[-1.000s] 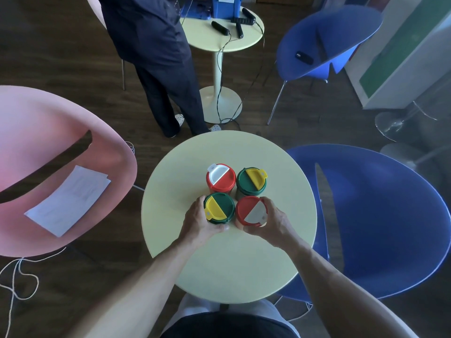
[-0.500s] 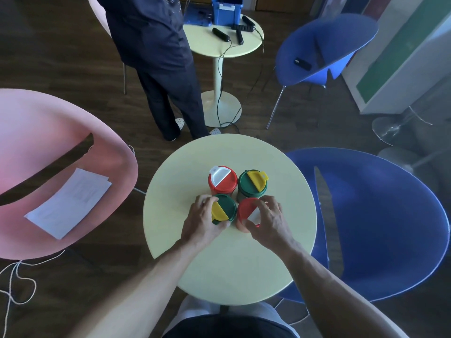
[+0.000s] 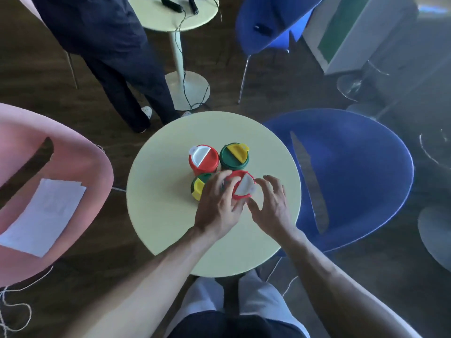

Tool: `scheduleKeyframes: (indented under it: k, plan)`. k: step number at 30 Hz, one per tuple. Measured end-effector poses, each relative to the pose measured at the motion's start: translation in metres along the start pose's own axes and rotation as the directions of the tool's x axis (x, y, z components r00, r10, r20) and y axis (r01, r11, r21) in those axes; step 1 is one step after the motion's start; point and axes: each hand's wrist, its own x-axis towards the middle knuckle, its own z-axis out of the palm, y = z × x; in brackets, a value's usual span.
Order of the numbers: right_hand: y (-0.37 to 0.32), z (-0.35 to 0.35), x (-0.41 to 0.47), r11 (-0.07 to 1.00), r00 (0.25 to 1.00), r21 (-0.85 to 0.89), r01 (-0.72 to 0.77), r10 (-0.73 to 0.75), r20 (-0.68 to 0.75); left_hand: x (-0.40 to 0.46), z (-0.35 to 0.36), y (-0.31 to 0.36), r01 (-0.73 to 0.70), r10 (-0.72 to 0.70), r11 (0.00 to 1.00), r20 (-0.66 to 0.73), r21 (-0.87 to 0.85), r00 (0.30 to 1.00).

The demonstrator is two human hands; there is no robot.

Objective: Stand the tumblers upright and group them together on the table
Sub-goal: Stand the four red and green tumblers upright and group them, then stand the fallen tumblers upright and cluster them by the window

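Note:
Four lidded tumblers are clustered on the round pale yellow table (image 3: 166, 215). At the back stand a red tumbler with a white flap (image 3: 203, 159) and a green tumbler with a yellow flap (image 3: 234, 156). In front, a second green tumbler (image 3: 198, 186) stands partly behind my left hand (image 3: 218, 208). That hand wraps the left side of the front red tumbler (image 3: 242, 186), whose lid looks tilted toward me. My right hand (image 3: 271, 207) is just right of it, fingers spread, thumb close to the tumbler's near side.
A pink chair (image 3: 80, 167) with a sheet of paper (image 3: 46, 213) is at the left, a blue chair (image 3: 361, 181) at the right. A person in dark clothes (image 3: 109, 50) stands beyond the table, beside a second small table (image 3: 175, 18) with cables.
My left hand left the front green tumbler and moved right onto the front red one. My right hand opened and drew back from that red tumbler. The view shifted.

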Motion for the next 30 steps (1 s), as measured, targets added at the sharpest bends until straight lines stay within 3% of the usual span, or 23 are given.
scheduleKeyframes:
  k: [4,7,12,18,30]
  plan:
    - [0.036,-0.015,-0.057,0.98,0.98,-0.029,-0.198,0.197,-0.031,-0.009,0.026,0.039,-0.057,0.081,0.994,0.281,-0.091,0.956]
    - [0.066,-0.028,-0.102,0.926,0.926,-0.013,-0.376,0.376,0.021,-0.018,0.051,0.064,-0.027,0.064,0.997,0.57,-0.073,0.819]
    - [0.113,-0.044,-0.182,0.793,0.794,0.032,-0.608,0.606,0.048,-0.041,0.097,0.103,-0.107,0.045,0.994,0.817,0.021,0.575]
    - [0.165,-0.067,-0.286,0.617,0.626,0.131,-0.776,0.779,0.043,-0.092,0.155,0.167,-0.201,0.042,0.978,0.909,0.046,0.414]
    - [0.245,-0.115,-0.447,0.269,0.298,0.341,-0.901,0.954,0.036,-0.155,0.258,0.306,-0.403,0.14,0.914,0.968,-0.045,0.21]
